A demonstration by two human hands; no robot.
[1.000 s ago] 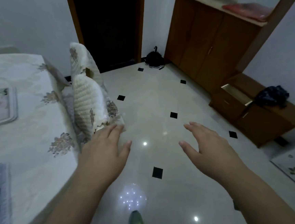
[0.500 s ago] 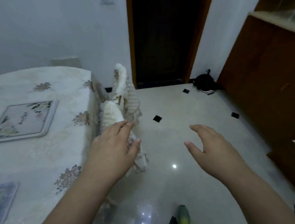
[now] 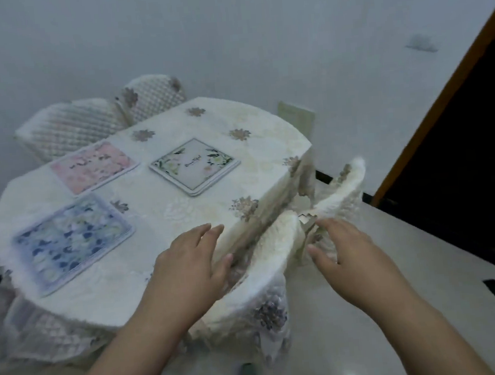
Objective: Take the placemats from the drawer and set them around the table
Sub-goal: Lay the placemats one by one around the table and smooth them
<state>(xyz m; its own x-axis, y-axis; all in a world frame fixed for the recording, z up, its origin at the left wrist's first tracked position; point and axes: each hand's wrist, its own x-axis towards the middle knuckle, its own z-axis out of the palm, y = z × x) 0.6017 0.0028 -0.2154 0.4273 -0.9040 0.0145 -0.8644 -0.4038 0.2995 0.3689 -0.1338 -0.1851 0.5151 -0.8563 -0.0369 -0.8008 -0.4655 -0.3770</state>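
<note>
From the head camera I see 3 placemats on the table (image 3: 169, 263): blue floral placemat (image 3: 73, 241), pink placemat (image 3: 93, 166), green-leaf placemat (image 3: 195, 165). My left hand (image 3: 188, 265) and right hand (image 3: 348, 256) hover with fingers loosely spread, holding nothing, over a covered chair (image 3: 273, 259).

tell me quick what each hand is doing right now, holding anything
Left hand: open, fingers straight, holding nothing, above the table edge.
Right hand: open, fingers relaxed, holding nothing, by the chair cover.
</note>
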